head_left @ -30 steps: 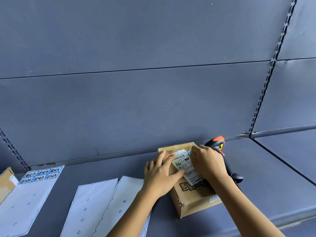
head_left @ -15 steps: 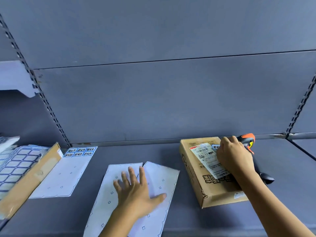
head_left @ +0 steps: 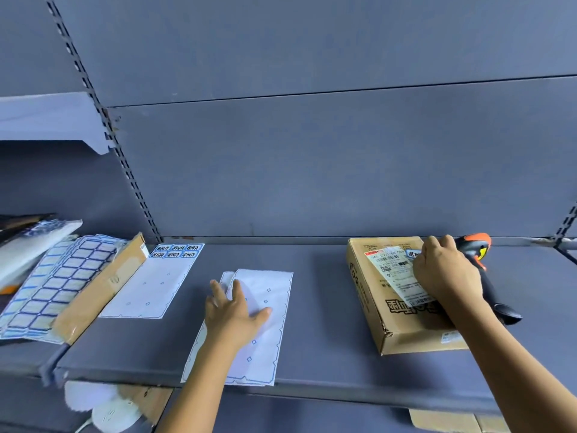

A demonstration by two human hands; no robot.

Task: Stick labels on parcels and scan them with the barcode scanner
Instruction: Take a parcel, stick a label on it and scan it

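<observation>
A flat cardboard parcel (head_left: 374, 310) lies on the grey shelf (head_left: 327, 354) at the right. A white shipping label (head_left: 393, 270) and a small blue sticker (head_left: 412, 254) are on its top. My right hand (head_left: 446, 270) rests palm down on the parcel's top, over the label's right side. Just behind and right of that hand lies the black and orange barcode scanner (head_left: 484, 276). My left hand (head_left: 234, 314) lies flat with fingers spread on two overlapping empty white backing sheets (head_left: 265, 323) in the middle of the shelf.
A backing sheet (head_left: 156, 282) with several blue stickers at its top lies left of centre. Further left, a cardboard piece (head_left: 100, 292) and full sticker sheets (head_left: 53, 285) lean in a pile. More cardboard and white items sit on the shelf below (head_left: 125, 404).
My left hand has left the parcel and moved left onto the empty backing sheets, which now overlap more. The right hand has stayed on the parcel. The view has swung left.
</observation>
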